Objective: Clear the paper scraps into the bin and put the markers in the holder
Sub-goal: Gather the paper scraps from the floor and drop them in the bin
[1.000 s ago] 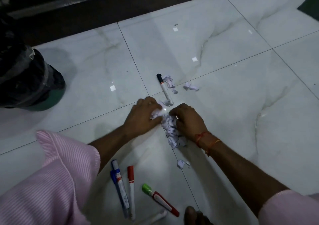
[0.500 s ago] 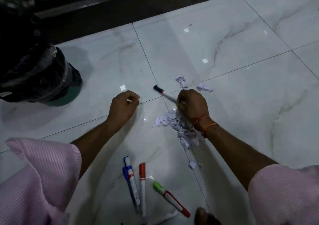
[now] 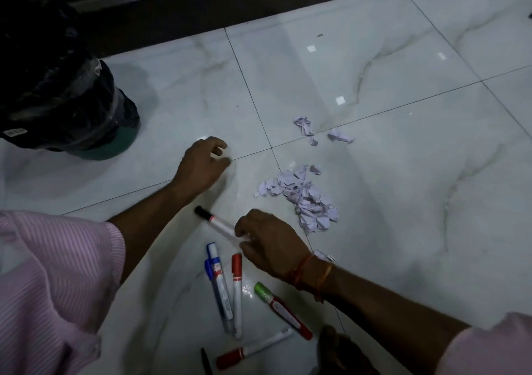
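My right hand (image 3: 269,245) grips the white end of a black-capped marker (image 3: 214,221), held low over the floor just above the other markers. Those lie in a loose group: a blue one (image 3: 218,284), a red-capped one (image 3: 237,291), a green-capped red one (image 3: 283,311) and another red-capped one (image 3: 253,350) at the bottom. My left hand (image 3: 203,163) rests on the tile with fingers loosely curled and nothing visible in it. A pile of pale paper scraps (image 3: 305,202) lies to the right of both hands, with two smaller clumps (image 3: 305,125) (image 3: 339,137) beyond it. The bin (image 3: 66,98), lined with a black bag, stands at the left.
The floor is glossy white marble tile (image 3: 403,173) with dark grout lines. A dark threshold strip (image 3: 201,6) runs along the top. A foot (image 3: 342,351) shows at the bottom edge beside the markers. A small scrap (image 3: 324,255) lies by my right wrist. No marker holder is in view.
My right hand has carried the black-capped marker from beside the scrap pile down toward the marker group. My left hand has stayed on the tile, its fingers loosening.
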The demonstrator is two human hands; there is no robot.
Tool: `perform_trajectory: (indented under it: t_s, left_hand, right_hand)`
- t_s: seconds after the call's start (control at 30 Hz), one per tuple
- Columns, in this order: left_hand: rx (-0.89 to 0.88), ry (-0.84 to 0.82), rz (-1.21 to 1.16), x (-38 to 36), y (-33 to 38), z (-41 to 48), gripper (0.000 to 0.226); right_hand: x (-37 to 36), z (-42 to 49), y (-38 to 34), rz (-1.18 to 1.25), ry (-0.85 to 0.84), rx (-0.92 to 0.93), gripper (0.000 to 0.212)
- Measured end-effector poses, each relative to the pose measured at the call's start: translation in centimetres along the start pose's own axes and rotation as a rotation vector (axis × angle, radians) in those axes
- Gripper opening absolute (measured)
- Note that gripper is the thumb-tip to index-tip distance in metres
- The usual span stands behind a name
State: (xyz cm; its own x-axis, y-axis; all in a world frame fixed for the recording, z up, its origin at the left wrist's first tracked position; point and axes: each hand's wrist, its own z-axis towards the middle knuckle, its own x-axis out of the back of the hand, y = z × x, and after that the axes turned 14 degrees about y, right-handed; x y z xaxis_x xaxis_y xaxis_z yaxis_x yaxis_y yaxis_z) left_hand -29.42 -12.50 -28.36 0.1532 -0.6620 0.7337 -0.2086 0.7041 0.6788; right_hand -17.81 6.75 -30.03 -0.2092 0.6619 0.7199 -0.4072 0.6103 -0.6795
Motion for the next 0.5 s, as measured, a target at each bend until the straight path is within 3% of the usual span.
perform_trajectory:
  t_s: [0.1, 0.2, 0.37, 0.5]
  left_hand:
    - [-0.195, -0.178, 0.133, -1.4, 0.7, -1.1, 0.055]
    - [-0.269, -0.312, 0.129, -2.9, 1.4, -2.5, 0.068]
    - [-0.395, -0.453, 0.145, -4.8, 2.7, -4.2, 0.044]
    - [-0.378, -0.371, 0.088, -4.7, 2.9, -4.1, 0.038]
  right_hand:
    - [1.5, -0.9, 0.6, -0.025, 0.029, -0.08, 0.018]
    - [3.9, -2.5, 2.6, -0.082, 0.091, -0.187, 0.024]
    - [7.4, -5.7, 5.8, -0.192, 0.121, -0.379, 0.029]
    - [8.1, -8.4, 6.4, -0.22, 0.037, -0.472, 0.053]
